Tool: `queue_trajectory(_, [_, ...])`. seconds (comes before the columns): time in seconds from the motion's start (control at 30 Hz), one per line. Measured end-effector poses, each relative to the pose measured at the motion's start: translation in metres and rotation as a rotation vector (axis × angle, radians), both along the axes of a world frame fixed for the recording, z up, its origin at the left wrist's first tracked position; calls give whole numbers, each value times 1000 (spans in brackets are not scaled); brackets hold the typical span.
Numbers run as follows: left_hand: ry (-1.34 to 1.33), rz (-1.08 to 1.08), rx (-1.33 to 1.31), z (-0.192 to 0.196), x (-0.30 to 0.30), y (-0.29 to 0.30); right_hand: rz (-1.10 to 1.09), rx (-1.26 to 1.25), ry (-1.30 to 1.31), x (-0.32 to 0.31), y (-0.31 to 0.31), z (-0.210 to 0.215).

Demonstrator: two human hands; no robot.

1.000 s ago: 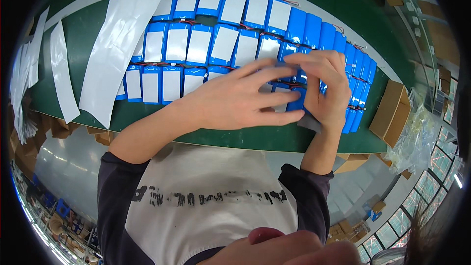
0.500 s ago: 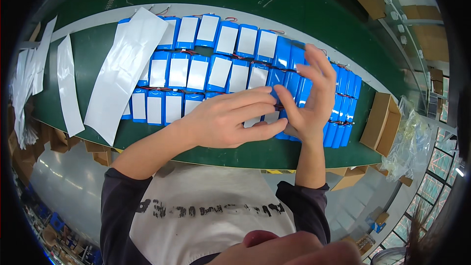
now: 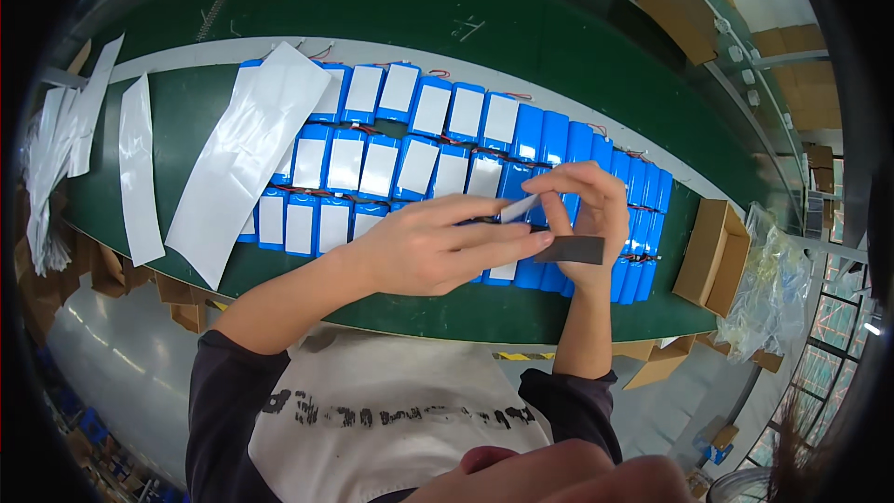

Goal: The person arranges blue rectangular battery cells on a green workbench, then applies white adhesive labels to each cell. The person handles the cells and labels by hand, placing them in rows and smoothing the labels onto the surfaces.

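Several blue battery packs (image 3: 556,138) lie in three rows, many with white rectangular pads on top. Over the middle of the rows my left hand (image 3: 430,244) is closed, with a small dark grey rectangular piece (image 3: 579,249) at its fingertips. That piece crosses in front of the palm of my right hand (image 3: 596,210). My right fingers are bent in a pinch around the end of a small pale rectangular piece (image 3: 520,209), which lies between the two hands. Exactly which fingertips bear the pale piece is partly hidden.
A wide white glossy sheet (image 3: 247,158) overlaps the left end of the rows. Farther left are a narrower white strip (image 3: 140,172) and a bundle of strips (image 3: 54,172). At the right stand an open cardboard box (image 3: 712,256) and clear plastic bags (image 3: 768,284). The green table (image 3: 410,312) has a curved near edge.
My right fingers have bent from a spread pose into a pinch close to my left fingertips. The dark and pale pieces now show between my hands. The view has shifted slightly.
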State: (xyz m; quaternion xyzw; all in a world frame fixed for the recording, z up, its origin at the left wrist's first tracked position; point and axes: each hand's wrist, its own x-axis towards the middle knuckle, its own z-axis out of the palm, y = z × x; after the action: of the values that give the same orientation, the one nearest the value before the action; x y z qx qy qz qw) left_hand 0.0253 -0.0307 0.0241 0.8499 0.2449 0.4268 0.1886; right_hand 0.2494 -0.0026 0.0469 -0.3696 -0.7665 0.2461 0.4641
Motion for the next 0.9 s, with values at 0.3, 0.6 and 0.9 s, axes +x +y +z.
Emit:
queue_trajectory(0.3, [-93,74,-134,8,2,-2,57,-123,361,4,5,-9])
queue_trajectory(0.6, [32,117,63,18,-3,7,-70,94,-115,1,2,-1])
queue_trajectory(0.9, [-45,79,-56,8,-4,3,25,-35,71,-4,0,0])
